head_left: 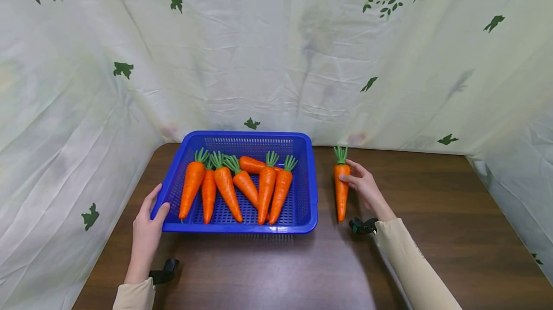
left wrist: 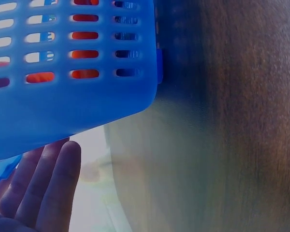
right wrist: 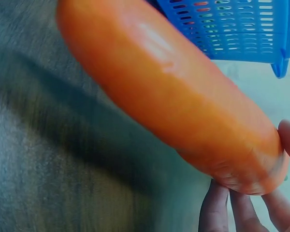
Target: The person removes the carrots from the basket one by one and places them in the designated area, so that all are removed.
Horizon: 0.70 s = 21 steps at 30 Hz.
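My right hand (head_left: 365, 187) pinches an orange carrot (head_left: 340, 190) near its thick top, thumb on one side and fingers on the other. Its green stub of leaves points to the back and its tip toward me. In the right wrist view the carrot (right wrist: 174, 96) casts a dark shadow on the table beside it. At the basket's left side, my left hand (head_left: 149, 223) holds the rim between thumb and fingers. The blue plastic basket (head_left: 237, 228) contains several similar carrots (head_left: 224, 187), most with tips toward me, one lying crosswise behind. Left fingers (left wrist: 58, 188) show below the basket wall.
Basket and hands are over a brown wooden table (head_left: 432, 204). A pale cloth (head_left: 268, 60) with green leaf prints hangs behind the table and along both sides. Each wrist wears a black band with a small camera (head_left: 363, 226).
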Motion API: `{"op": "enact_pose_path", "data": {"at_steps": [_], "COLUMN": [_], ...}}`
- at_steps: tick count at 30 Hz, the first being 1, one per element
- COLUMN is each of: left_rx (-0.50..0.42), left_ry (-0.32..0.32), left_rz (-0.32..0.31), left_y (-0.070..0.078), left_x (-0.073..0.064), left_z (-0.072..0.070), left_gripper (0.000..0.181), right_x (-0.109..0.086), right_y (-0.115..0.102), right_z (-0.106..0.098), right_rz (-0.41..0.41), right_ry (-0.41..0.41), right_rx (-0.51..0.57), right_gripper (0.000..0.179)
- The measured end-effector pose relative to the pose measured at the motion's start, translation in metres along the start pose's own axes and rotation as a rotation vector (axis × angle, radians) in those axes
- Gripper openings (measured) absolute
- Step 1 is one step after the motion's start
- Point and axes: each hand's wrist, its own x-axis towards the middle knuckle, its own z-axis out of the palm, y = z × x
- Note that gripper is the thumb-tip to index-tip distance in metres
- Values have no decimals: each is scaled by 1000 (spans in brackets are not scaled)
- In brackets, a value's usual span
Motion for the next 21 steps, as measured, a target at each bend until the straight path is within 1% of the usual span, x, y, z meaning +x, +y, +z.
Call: {"op": "enact_pose_path", "data": {"at_steps": [13,21], "left_rx": [-3,-8], "left_ry": [5,1], "left_rz": [3,4], "left_y": [-2,-3], "left_x": [0,0], "left_z": [0,0], "left_gripper": [57,57], "right_x": [7,7], "right_y": [10,12], "right_z": [7,11], "right_rz": [6,4], "right_ry": [11,50], "right_rx": [-104,-159], "right_gripper": [59,57]}}
